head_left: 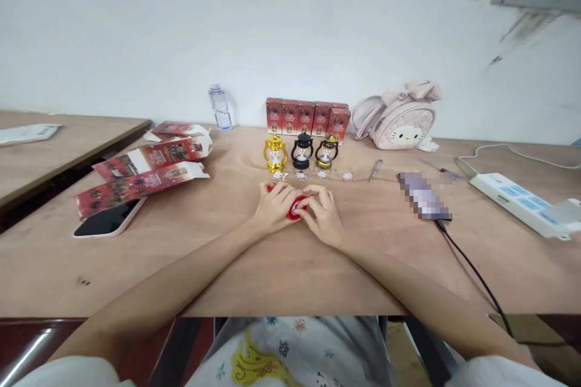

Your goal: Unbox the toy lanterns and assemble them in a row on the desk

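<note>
Both my hands meet at the middle of the wooden table (227,266). My left hand (273,205) and my right hand (323,211) have their fingers curled around a small red lantern (296,207) lying between them. Just beyond stand three toy lanterns in a row: a gold one (275,153), a black one (302,150) and a black-and-gold one (326,152). Several small clear packets (301,176) lie in front of them.
Red boxes (308,115) line the wall, beside a water bottle (220,107) and a pink bag (399,120). Flattened red cartons (145,172) and a phone (106,221) lie left. A screwdriver (375,169), a cabled device (424,196) and a power strip (521,202) lie right.
</note>
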Tool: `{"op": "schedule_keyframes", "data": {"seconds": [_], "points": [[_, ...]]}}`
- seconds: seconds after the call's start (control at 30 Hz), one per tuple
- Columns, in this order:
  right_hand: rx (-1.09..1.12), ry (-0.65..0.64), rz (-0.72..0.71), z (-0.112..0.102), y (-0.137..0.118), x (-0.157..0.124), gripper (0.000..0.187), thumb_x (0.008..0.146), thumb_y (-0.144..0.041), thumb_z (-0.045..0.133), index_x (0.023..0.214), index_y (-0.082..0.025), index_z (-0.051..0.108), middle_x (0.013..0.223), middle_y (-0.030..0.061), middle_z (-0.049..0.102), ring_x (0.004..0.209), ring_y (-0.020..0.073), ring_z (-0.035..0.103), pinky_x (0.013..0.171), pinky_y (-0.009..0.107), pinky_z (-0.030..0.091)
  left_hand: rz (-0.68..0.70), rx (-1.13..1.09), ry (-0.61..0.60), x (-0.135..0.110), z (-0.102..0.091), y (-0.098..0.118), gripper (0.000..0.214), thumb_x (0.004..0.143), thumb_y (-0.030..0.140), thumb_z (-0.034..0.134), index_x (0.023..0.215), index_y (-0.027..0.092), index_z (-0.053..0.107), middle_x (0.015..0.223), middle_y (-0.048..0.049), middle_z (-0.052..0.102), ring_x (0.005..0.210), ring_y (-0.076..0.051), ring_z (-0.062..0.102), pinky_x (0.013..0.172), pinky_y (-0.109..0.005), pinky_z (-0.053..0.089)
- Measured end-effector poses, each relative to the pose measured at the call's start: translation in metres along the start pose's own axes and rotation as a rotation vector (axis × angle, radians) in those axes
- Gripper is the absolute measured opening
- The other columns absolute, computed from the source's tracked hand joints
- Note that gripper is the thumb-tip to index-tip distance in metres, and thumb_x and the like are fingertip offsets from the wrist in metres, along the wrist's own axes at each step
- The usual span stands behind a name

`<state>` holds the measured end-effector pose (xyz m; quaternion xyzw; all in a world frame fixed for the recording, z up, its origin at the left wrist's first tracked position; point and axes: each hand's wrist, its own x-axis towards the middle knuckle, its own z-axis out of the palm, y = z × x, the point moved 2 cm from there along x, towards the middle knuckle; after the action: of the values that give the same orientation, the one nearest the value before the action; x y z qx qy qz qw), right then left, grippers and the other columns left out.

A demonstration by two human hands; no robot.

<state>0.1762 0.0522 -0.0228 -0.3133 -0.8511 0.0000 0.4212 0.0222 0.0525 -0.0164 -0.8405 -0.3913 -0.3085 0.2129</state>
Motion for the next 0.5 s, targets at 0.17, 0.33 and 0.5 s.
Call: {"op": "schedule_keyframes", "data": {"seconds": [0.17, 0.33, 0.5], "points": [[0.016, 0.0, 0.01, 0.0019, 0.0015, -0.0002, 0.015, 0.09, -0.027, 0.05, 0.085, -0.019, 0.061, 0.108, 0.0111, 0.055, 0.103, 0.0217, 0.055, 0.09, 0.039, 0.042, -0.01, -0.002, -0.008, -0.0009, 0.0011, -0.0006, 0.029, 0.088, 0.039, 0.045, 0.099, 0.016, 0.06, 0.091, -0.0091, 0.068, 0.088, -0.024, 0.055, 0.079, -0.039, 0.026], [0.027, 0.003, -0.005, 0.0018, 0.0016, -0.0001, 0.013, 0.09, -0.027, 0.05, 0.085, -0.019, 0.06, 0.108, 0.0118, 0.054, 0.103, 0.022, 0.055, 0.089, 0.04, 0.043, 0.002, 0.007, 0.016, -0.0003, 0.0008, -0.0009, 0.029, 0.088, 0.04, 0.047, 0.098, 0.017, 0.06, 0.091, -0.0082, 0.069, 0.086, -0.023, 0.055, 0.077, -0.038, 0.026], [-0.003, -0.011, -0.017, 0.0008, 0.0013, 0.0013, 0.011, 0.09, -0.025, 0.05, 0.086, -0.019, 0.059, 0.108, 0.0117, 0.053, 0.102, 0.0217, 0.055, 0.089, 0.04, 0.044, 0.003, 0.009, 0.011, 0.0, 0.0002, -0.001, 0.028, 0.088, 0.04, 0.047, 0.096, 0.017, 0.059, 0.091, -0.0089, 0.069, 0.086, -0.024, 0.055, 0.077, -0.039, 0.025]]}}
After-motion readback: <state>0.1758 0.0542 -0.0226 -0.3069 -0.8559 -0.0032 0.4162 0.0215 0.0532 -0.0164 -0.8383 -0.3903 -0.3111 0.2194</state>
